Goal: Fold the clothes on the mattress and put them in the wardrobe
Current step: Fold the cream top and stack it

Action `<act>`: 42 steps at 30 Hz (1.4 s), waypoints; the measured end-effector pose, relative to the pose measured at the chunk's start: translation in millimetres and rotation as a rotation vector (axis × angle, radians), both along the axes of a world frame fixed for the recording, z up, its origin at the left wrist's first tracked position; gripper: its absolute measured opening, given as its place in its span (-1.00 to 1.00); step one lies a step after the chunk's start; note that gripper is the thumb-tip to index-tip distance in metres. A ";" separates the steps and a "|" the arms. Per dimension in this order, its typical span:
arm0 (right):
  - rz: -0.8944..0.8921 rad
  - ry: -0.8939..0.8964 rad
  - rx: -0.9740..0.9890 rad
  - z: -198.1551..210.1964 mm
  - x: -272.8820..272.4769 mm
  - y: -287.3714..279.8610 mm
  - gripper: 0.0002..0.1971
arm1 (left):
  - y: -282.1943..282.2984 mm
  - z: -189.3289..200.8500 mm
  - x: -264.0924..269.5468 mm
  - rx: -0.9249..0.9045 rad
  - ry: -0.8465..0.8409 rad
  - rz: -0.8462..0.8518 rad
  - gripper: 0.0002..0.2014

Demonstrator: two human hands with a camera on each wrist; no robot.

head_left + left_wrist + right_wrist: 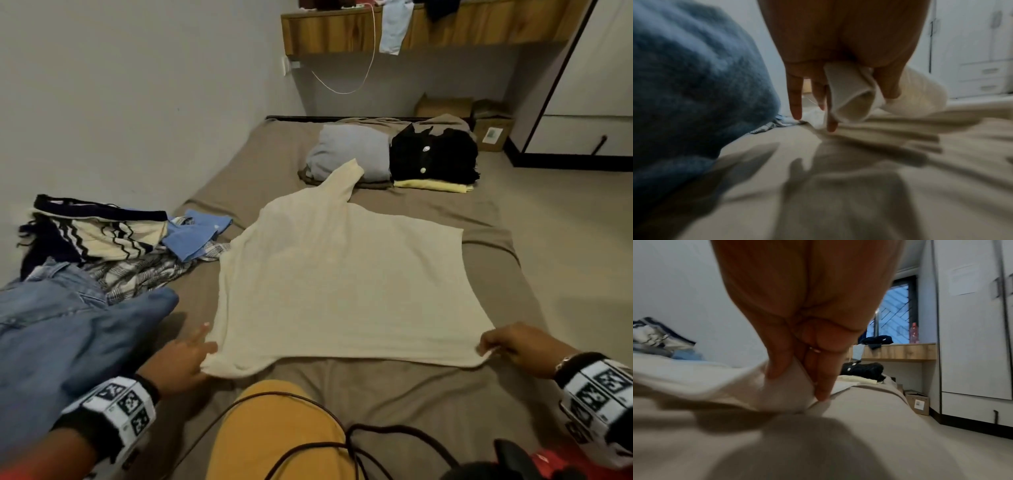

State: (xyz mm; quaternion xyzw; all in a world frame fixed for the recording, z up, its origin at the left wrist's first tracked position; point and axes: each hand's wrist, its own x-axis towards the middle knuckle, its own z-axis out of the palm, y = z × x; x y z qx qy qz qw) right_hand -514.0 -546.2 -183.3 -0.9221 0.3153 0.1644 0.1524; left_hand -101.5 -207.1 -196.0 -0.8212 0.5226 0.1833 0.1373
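Note:
A cream sweater [342,281] lies spread flat on the brown mattress [404,404], one sleeve reaching toward the far end. My left hand [191,356] pinches its near left corner; in the left wrist view the cream cloth [851,95] is rolled between thumb and fingers [795,100]. My right hand [503,346] pinches the near right corner, and the right wrist view shows the cream fabric [785,392] held between thumb and fingertip just above the sheet. Unfolded clothes, with blue jeans [68,329] and a striped knit [99,233], are heaped at the left.
Folded clothes [394,154] are stacked at the mattress's far end. The white wardrobe [589,75] stands at the far right past bare floor. A wooden shelf [411,27] hangs on the back wall, with cardboard boxes [486,123] beneath. My knee in yellow [274,431] and a dark cable are nearest.

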 end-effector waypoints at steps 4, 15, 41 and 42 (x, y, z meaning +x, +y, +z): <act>-0.011 0.068 -0.033 10.0 12.8 2.9 -0.65 | -18.1 1.8 -7.8 0.161 0.105 0.000 -0.53; 0.076 -0.008 -0.272 -38.9 21.7 23.7 -0.53 | -42.9 -14.9 -26.4 0.042 0.225 -0.085 -0.07; 0.212 0.308 -0.354 1.0 -5.3 61.2 -0.79 | 11.6 75.7 -22.7 -0.141 0.233 -0.048 -0.57; 0.223 0.319 -0.339 -0.4 -7.9 60.8 -0.82 | 16.0 78.0 -22.9 -0.048 0.279 -0.038 -0.50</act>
